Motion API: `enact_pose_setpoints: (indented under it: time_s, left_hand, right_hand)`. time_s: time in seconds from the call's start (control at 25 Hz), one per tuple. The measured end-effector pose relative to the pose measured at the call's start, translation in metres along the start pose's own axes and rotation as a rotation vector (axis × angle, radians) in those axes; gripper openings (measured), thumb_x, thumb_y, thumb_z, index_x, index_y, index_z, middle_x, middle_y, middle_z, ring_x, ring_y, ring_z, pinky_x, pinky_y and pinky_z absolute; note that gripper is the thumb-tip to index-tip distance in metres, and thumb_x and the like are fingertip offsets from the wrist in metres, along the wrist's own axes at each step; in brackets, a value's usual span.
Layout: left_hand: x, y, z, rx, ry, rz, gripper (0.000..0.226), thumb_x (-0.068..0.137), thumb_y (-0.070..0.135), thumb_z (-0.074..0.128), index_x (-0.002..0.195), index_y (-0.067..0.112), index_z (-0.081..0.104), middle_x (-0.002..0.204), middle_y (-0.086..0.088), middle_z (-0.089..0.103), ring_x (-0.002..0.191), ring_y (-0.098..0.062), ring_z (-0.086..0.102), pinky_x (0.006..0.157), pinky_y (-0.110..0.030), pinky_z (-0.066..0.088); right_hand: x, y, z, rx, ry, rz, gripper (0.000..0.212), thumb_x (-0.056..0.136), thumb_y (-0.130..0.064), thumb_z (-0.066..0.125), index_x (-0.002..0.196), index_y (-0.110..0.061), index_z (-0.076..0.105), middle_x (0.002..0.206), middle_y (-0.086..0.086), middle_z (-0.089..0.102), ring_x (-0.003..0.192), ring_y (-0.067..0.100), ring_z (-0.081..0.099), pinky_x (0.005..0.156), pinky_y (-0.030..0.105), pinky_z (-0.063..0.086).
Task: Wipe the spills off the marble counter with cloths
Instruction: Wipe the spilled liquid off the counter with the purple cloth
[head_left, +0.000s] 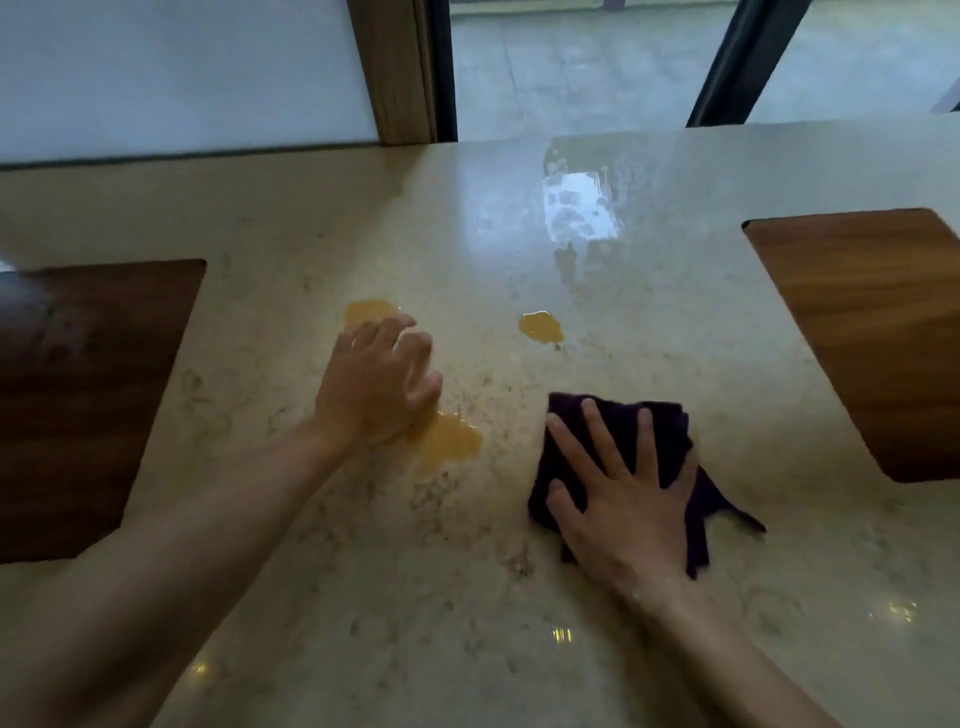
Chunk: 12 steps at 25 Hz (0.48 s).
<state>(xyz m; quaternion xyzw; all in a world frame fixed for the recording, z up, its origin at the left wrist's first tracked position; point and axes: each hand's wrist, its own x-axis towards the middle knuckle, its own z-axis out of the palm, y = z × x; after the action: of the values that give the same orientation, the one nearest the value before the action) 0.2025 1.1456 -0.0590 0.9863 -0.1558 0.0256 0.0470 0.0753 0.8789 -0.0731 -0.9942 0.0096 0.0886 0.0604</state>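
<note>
The right hand lies flat, palm down, on a dark purple cloth, its fingers straight and spread wide, the thumb out toward the right edge of the fabric; nothing is curled or pinched, the hand simply presses the cloth onto the marble counter. Its forearm runs back toward the lower right corner of the view. The cloth is crumpled rather than neatly folded, with a loose corner trailing out to the right of the wrist. The left hand is stretched farther forward, its forearm coming in from the lower left; the fingers are loosely bent and blurred, holding nothing, and whether they touch the counter cannot be told. It sits over the near edge of an orange-yellow spill, while a second, larger orange puddle lies just beside its wrist, between the two hands. A third, smaller orange spot sits ahead of the cloth, apart from it. Farther back, a patch of clear liquid gleams on the stone. Wooden inset panels flank the working area, one on the left and one on the right.
</note>
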Motion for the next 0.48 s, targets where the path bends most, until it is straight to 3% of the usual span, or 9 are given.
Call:
enact_pose_setpoints:
  time_s: [0.12, 0.24, 0.48]
  left_hand:
    - [-0.012, -0.009, 0.010, -0.048, 0.011, -0.004, 0.051, 0.091, 0.051, 0.047, 0.130, 0.021, 0.057, 0.137, -0.005, 0.055, 0.121, -0.031, 0.053, 0.101, -0.049, 0.041]
    - [-0.013, -0.008, 0.013, -0.066, 0.027, -0.031, 0.051, 0.088, 0.051, 0.051, 0.130, 0.024, 0.059, 0.137, -0.003, 0.054, 0.122, -0.030, 0.053, 0.104, -0.046, 0.035]
    - [-0.010, -0.013, 0.019, -0.094, 0.068, 0.018, 0.051, 0.081, 0.049, 0.060, 0.125, 0.024, 0.066, 0.138, -0.005, 0.058, 0.124, -0.030, 0.055, 0.105, -0.048, 0.036]
  right_hand:
    - [0.111, -0.003, -0.020, 0.015, 0.127, 0.004, 0.061, 0.090, -0.063, 0.017, 0.151, -0.058, 0.007, 0.166, -0.017, 0.001, 0.152, 0.034, -0.005, 0.111, 0.074, -0.003]
    - [0.223, 0.000, -0.043, 0.057, 0.022, 0.004, 0.060, 0.092, -0.059, 0.022, 0.149, -0.060, 0.003, 0.165, -0.020, -0.006, 0.152, 0.032, -0.013, 0.110, 0.074, -0.007]
    - [0.423, 0.000, -0.086, 0.074, -0.029, -0.005, 0.061, 0.091, -0.057, 0.024, 0.149, -0.059, 0.009, 0.166, -0.019, -0.003, 0.152, 0.033, -0.012, 0.110, 0.074, -0.008]
